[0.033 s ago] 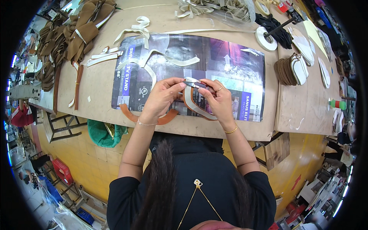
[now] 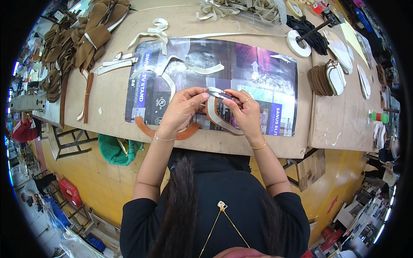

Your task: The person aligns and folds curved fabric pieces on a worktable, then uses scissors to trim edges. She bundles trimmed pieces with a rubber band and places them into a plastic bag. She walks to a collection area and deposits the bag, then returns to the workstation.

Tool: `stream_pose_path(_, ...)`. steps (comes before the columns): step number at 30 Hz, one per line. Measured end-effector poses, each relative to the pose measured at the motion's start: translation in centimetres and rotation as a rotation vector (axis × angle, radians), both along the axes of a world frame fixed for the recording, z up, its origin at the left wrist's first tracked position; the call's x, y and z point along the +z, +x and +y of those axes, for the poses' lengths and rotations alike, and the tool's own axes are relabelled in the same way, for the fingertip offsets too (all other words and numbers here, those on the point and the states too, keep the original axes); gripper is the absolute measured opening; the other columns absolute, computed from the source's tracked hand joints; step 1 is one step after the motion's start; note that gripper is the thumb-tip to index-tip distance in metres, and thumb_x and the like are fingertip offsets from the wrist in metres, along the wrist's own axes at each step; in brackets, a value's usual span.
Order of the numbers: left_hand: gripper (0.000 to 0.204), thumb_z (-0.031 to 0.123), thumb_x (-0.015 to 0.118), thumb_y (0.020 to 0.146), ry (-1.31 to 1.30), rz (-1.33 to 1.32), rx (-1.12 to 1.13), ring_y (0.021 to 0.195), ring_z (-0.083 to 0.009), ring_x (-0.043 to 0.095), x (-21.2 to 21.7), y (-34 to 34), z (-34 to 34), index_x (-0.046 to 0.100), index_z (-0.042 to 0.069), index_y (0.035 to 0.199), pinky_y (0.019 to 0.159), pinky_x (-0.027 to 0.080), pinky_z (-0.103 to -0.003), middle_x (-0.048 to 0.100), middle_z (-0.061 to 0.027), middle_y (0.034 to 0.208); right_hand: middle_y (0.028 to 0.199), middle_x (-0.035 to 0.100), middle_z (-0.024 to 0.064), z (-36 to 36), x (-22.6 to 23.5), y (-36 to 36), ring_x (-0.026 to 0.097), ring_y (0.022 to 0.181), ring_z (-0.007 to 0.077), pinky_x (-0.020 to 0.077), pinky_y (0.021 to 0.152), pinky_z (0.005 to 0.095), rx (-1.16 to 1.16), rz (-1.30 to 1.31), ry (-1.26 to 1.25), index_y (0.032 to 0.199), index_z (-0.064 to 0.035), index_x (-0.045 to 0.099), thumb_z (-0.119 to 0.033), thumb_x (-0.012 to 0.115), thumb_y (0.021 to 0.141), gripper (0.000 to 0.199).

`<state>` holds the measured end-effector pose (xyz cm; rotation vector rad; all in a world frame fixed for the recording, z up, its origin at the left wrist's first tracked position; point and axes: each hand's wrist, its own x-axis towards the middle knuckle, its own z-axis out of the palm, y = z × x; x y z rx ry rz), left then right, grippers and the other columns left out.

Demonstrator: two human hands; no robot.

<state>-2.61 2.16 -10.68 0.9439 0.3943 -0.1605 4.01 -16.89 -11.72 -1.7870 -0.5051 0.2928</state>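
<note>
While left hand [image 2: 186, 108] pinches strip [image 2: 211, 112], right hand [image 2: 245, 114] still grips tool [image 2: 220, 95].

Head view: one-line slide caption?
Left hand and right hand at a curved brown-and-white strip's upper end, above a printed sheet.

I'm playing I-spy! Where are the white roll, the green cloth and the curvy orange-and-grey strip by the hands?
White roll [image 2: 302, 52]: head view, on the lower part of its ring.
Green cloth [image 2: 112, 151]: head view, on its middle.
Orange-and-grey strip [image 2: 216, 118]: head view, on its grey face.

Left hand [image 2: 183, 109], right hand [image 2: 247, 112], curved strip [image 2: 214, 115] between
</note>
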Motion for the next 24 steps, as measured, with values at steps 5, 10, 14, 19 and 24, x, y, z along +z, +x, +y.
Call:
stream_pose_path(5, 0.017, 0.011, 0.064, 0.092, 0.047, -0.004, -0.033, 0.080, -0.0118, 0.063, -0.30, 0.30, 0.22, 0.064, -0.001, 0.105, 0.071, 0.051, -0.029, 0.068, -0.0055, 0.094, 0.092, 0.062, 0.0033, -0.09, -0.82, 0.36, 0.057, 0.077, 0.0058, 0.0456, 0.068, 0.0192, -0.023, 0.059, 0.071, 0.108, 0.0013, 0.068, -0.015, 0.071, 0.088, 0.026)
stream_pose_path(10, 0.018, 0.011, 0.064, 0.092, 0.082, -0.011, 0.029, 0.083, -0.0119, 0.063, -0.49, 0.83, 0.20, 0.064, -0.002, 0.105, 0.071, 0.051, -0.029, 0.067, -0.0058, 0.097, 0.098, 0.064, 0.0038, -0.04, -0.93, 0.57, 0.060, 0.082, 0.0062, 0.0476, 0.071, 0.0185, -0.020, 0.110, 0.136, 0.110, 0.0010, 0.067, -0.017, 0.072, 0.088, 0.029)
stream_pose_path(14, 0.019, 0.010, 0.063, 0.093, 0.081, -0.006, 0.020, 0.085, -0.0121, 0.063, -0.24, 0.87, 0.13, 0.063, -0.003, 0.107, 0.072, 0.052, -0.029, 0.067, -0.0061, 0.098, 0.100, 0.065, 0.0038, -0.33, -0.74, 0.54, 0.061, 0.083, 0.0066, 0.0483, 0.072, 0.0189, -0.033, 0.134, 0.107, 0.110, 0.0011, 0.067, -0.018, 0.072, 0.088, 0.030)
stream_pose_path(19, 0.019, 0.010, 0.063, 0.093, 0.078, -0.021, 0.012, 0.085, -0.0121, 0.063, -0.38, 0.78, 0.13, 0.063, -0.002, 0.107, 0.072, 0.052, -0.029, 0.067, -0.0060, 0.098, 0.098, 0.065, 0.0034, -0.30, -0.47, 0.50, 0.061, 0.082, 0.0062, 0.0483, 0.071, 0.0190, -0.026, 0.123, 0.102, 0.109, 0.0012, 0.068, -0.018, 0.072, 0.088, 0.029)
stream_pose_path(24, 0.019, 0.011, 0.063, 0.093, 0.055, -0.020, 0.012, 0.085, -0.0118, 0.063, -0.51, 0.75, 0.19, 0.064, -0.002, 0.107, 0.073, 0.052, -0.030, 0.067, -0.0060, 0.098, 0.094, 0.064, 0.0024, -0.24, -0.45, 0.60, 0.060, 0.080, 0.0052, 0.0477, 0.070, 0.0180, -0.018, 0.092, 0.073, 0.108, 0.0016, 0.068, -0.017, 0.071, 0.088, 0.027)
